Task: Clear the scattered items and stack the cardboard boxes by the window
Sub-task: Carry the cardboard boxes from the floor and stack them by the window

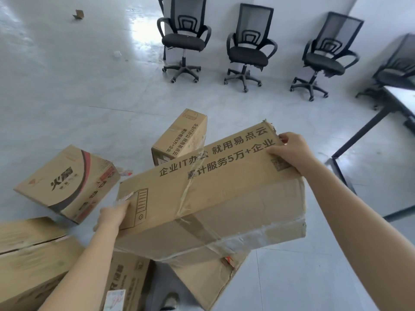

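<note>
The long cardboard box (211,198) is held up, tilted, over other boxes on the floor (67,90). The left grip (113,215) holds its near left end, and the right grip (289,149) pinches its torn far right corner, fingers curled over the edge. It looks light and probably empty but bulky, with dented walls and loose tape, so holding under opposite ends seems safer than that frayed corner. A smaller box (179,138) stands just beyond it, a printed box (67,182) lies left, and office chairs (184,39) line the far wall.

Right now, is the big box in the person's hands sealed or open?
Sealed, as far as shows: the big box has closed flaps under clear tape.
</note>
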{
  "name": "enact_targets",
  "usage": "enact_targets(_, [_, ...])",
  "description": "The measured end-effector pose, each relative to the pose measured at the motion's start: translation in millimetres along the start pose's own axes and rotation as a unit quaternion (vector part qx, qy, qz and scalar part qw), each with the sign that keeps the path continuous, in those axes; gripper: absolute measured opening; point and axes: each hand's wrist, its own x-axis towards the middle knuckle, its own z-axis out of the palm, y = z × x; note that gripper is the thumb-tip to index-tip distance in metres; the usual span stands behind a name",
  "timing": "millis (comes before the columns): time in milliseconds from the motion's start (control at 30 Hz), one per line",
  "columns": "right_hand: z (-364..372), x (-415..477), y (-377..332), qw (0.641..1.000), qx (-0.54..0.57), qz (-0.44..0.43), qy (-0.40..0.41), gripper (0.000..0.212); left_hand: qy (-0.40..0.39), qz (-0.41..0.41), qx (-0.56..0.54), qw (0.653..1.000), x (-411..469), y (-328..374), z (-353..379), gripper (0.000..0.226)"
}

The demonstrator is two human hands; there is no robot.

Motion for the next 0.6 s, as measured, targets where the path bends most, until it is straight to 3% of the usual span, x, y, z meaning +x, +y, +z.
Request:
enact_targets(133, [-3,-13,6,0.997,-0.052,0.060,0.021,0.038,-0.066,0.020,-0.050,0.996,1,14,1,0.061])
enact_targets(200, [-10,-24,16,0.992,-0.077,0.093,0.027,0.041,-0.080,0.012,-0.080,0.994,-6,24,3,0.070])
enact_targets(333, [-30,-58,62,0.978,-0.007,0.202,0.054,0.046,-0.108,0.053,-0.009,0.993,-9,51,20,0.091])
enact_targets(500, [-65,-118,123,0.932,0.081,0.324,0.142,0.043,-0.172,0.187,0.076,0.964,-71,108,57,0.087])
enact_targets(600, [-101,-152,156,0.899,0.136,0.365,0.203,0.041,-0.246,0.299,0.099,0.917,-115,140,92,0.072])
